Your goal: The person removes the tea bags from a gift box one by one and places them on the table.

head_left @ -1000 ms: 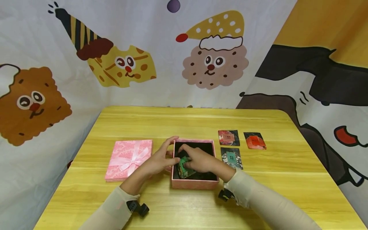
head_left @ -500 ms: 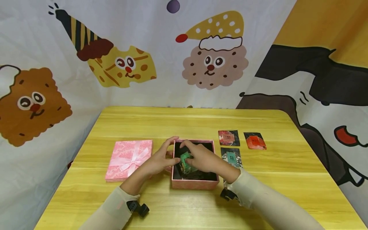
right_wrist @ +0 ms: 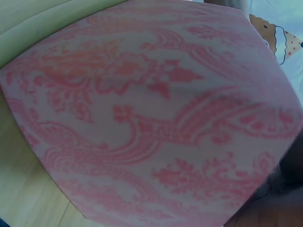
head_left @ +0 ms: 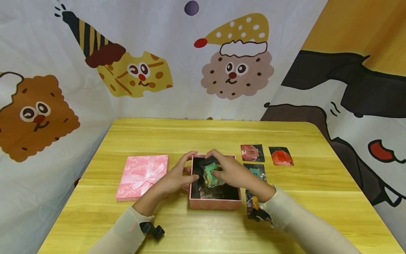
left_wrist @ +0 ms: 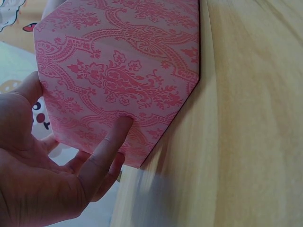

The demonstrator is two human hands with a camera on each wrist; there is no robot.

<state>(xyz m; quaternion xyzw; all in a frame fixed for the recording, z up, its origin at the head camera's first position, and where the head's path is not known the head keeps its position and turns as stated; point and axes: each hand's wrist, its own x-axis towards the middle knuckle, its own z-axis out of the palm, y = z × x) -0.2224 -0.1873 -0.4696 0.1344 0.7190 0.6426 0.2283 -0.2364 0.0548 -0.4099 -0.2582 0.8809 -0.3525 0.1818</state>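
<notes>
An open pink patterned box (head_left: 215, 204) with a dark inside stands at the middle front of the table. My left hand (head_left: 177, 176) holds its left wall, thumb at the rim and fingers against the outside; in the left wrist view the fingers touch the patterned side (left_wrist: 118, 80). Over the box's opening, my right hand (head_left: 229, 171) pinches a small dark packet with a green label (head_left: 211, 173). Another packet (head_left: 211, 193) lies below it inside the box, partly hidden. The box's side (right_wrist: 142, 118) fills most of the right wrist view.
Left of the box lies a pink lid with a ribbon bow (head_left: 144, 177). To the right are flat packets: a pink-labelled one (head_left: 252, 153), a red-labelled one (head_left: 281, 156), a green-labelled one (head_left: 255, 170) and an orange-labelled one (head_left: 252, 203) partly under my right wrist.
My right hand has drawn the green-labelled packet up and to the right inside the box, uncovering the packet below. The orange-labelled packet shows more now. My left hand stays put.
</notes>
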